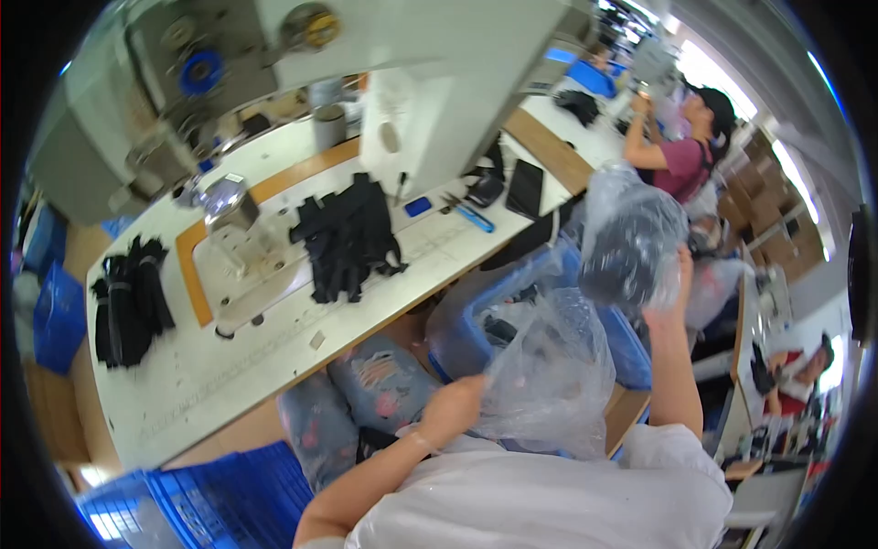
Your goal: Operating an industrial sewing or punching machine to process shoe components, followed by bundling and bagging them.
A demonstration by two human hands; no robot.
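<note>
My right hand (pixel 677 285) is raised at the right, gripping a clear plastic bag (pixel 633 240) with dark contents bunched inside. Lower down, my left hand (pixel 455 409) is closed on the edge of another stretch of clear plastic, a loose bag (pixel 553 371) spread over a blue bin (pixel 445 339). Whether the two pieces of plastic are joined I cannot tell. Dark items show through the plastic in the bin. On the white table, a pile of black fabric pieces (pixel 347 240) lies near the sewing machine (pixel 240 233).
Bundled black pieces (pixel 128 302) lie at the table's left end. A phone (pixel 525 188), blue-handled snips (pixel 471 215) and a small blue case (pixel 418 207) rest near the machine post. A blue crate (pixel 229 499) stands lower left. Another person (pixel 681 151) works at the far right.
</note>
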